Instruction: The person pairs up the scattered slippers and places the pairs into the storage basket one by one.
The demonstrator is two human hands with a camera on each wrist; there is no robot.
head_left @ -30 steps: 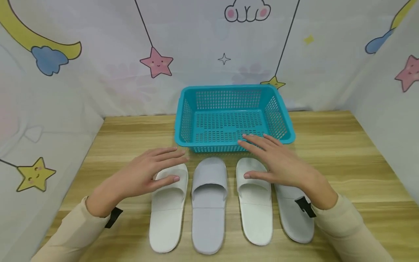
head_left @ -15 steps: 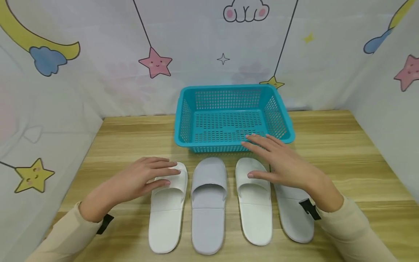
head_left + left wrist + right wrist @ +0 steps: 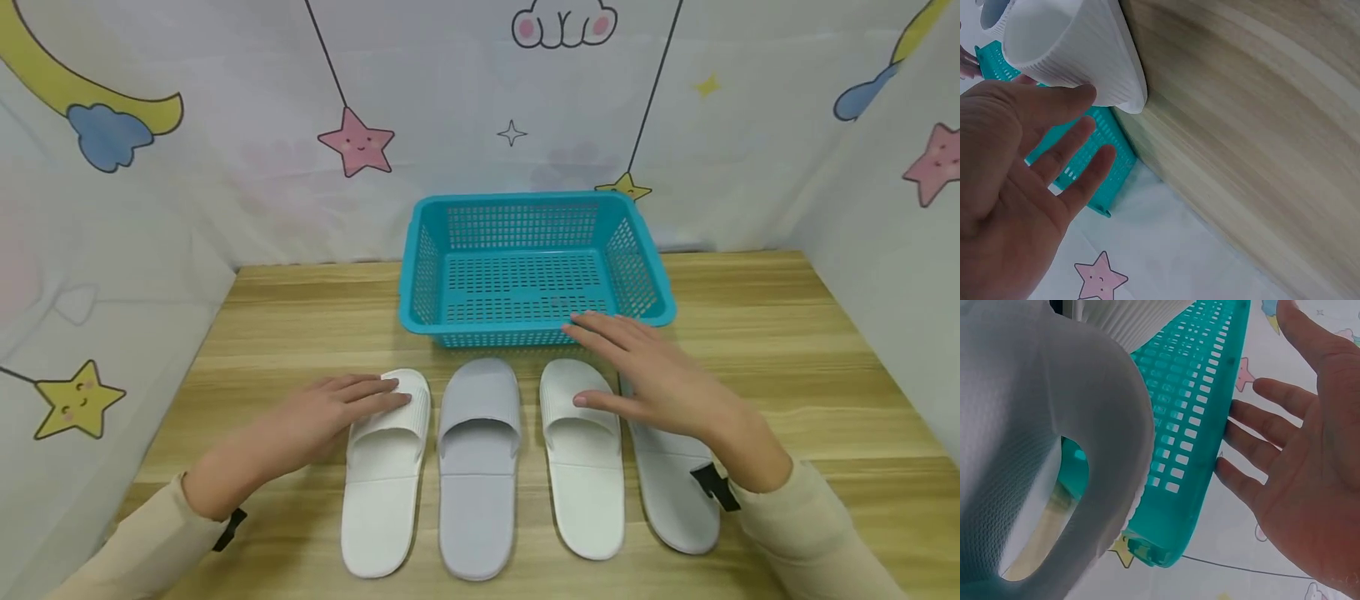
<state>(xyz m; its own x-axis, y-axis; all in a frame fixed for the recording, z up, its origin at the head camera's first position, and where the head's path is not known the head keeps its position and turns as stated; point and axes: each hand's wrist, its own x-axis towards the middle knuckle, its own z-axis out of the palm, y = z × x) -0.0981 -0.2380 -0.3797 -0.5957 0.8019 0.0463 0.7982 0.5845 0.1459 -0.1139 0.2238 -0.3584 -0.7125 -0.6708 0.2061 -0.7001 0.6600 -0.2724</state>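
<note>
Left hand: (image 3: 330, 421) left of centre in the head view, above the toe strap of the left white slipper (image 3: 381, 521). Fingertips overlap the strap from my side; can't tell if they're touching.
Left grip: wide, loose. Wrist view shows a bare palm, fingers apart, thumb across the edge of the strap.
Right hand: (image 3: 656, 375) right of centre, over the toe end of the right gray slipper (image 3: 678, 512), thumb tip over the strap of the right white slipper (image 3: 589, 512).
Right grip: wide, bare palm, fingers spread, thumb well off to one side. Fingertips overlap the near rim of the basket; contact unclear.
Slippers: row across the lower middle of the frame, white, gray, white, gray from the left, toes toward the top. Left gray slipper (image 3: 477, 521) sits second, just beside its neighbour.
Basket: (image 3: 495, 331) teal, upper middle of the frame, just beyond the toes.
Bench: (image 3: 787, 375) wood-grain, under everything.
Backdrop: (image 3: 450, 83) white printed cloth, top of the frame.
</note>
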